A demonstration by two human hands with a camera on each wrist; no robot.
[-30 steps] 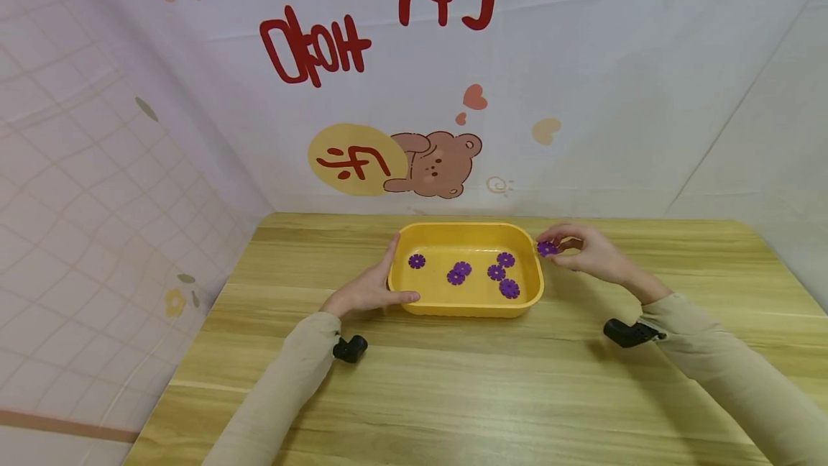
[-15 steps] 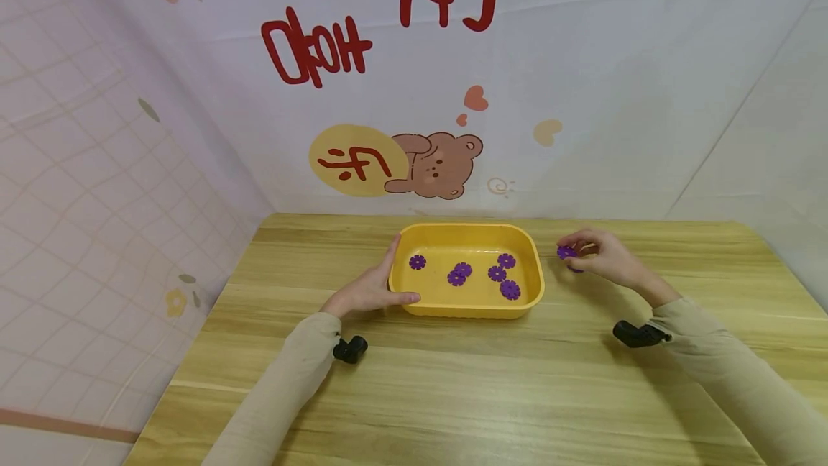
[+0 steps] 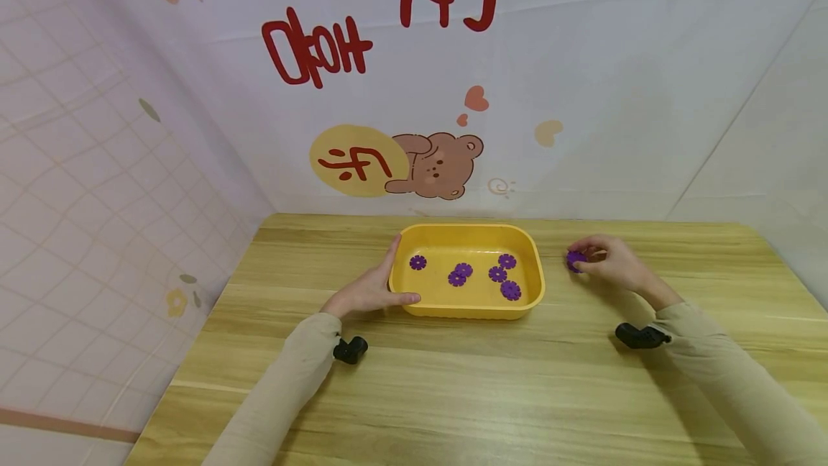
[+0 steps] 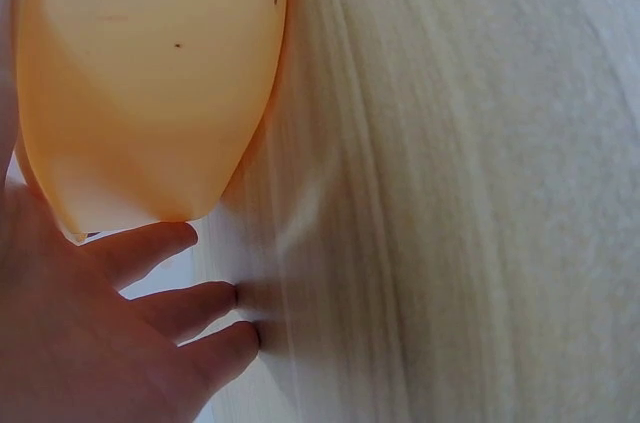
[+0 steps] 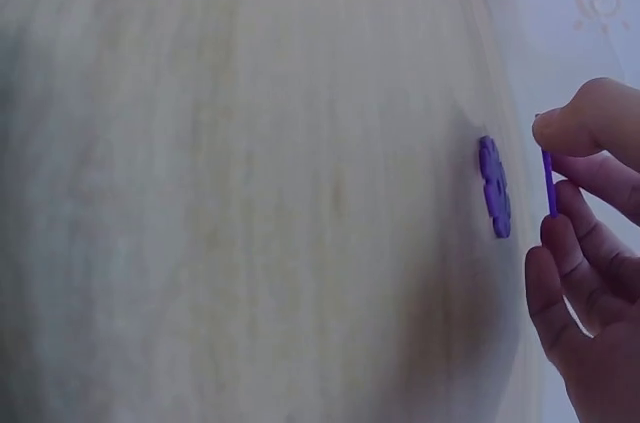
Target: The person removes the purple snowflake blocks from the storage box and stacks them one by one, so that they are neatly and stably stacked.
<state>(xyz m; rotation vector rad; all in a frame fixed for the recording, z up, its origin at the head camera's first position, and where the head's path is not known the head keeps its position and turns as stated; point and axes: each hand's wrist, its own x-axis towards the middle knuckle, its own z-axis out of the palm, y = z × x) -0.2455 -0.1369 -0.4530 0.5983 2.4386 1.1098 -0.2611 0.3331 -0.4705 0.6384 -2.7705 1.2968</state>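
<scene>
**Pinch and Grip**

A right hand pinches a flat, purple, notched plastic disc just above a matching disc on the wood-grain tabletop, as the left hand grips one end of a round-cornered yellow plastic tray.

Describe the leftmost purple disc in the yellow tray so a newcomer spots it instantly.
On the wooden table, find the yellow tray. Inside, nearest the left hand, lies a purple disc, notched around its edge. It sits alone; its neighbours form an overlapping middle pair and a right cluster.
</scene>
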